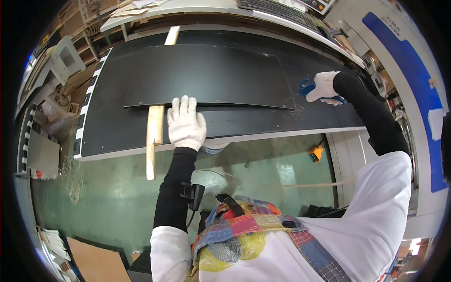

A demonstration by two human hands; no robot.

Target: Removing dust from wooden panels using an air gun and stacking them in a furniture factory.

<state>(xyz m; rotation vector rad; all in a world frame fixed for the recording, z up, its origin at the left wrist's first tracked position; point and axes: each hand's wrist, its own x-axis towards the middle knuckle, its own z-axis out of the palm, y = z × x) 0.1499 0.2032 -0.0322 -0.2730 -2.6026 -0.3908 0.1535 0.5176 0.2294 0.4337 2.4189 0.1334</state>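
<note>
A thin black panel (211, 75) lies over a black-topped table (108, 127), raised on a pale wooden strip (155, 124) that sticks out past the near edge. My left hand (186, 123), in a white knit glove, rests flat across the panel's near edge, fingers stretched out, just right of the strip. Beyond the panel's right end, my right hand (324, 88), gloved too, is wrapped round a blue air blow gun (306, 88). Its thin nozzle points left toward the panel's near right corner, where pale specks of debris are scattered on the tabletop.
A keyboard (282, 14) sits on a white bench behind the table. To the right stands a white and blue machine (408, 61). An orange-yellow foot pedal (316, 152) is on the green floor, and a coiled cord (73, 181) lies at the left.
</note>
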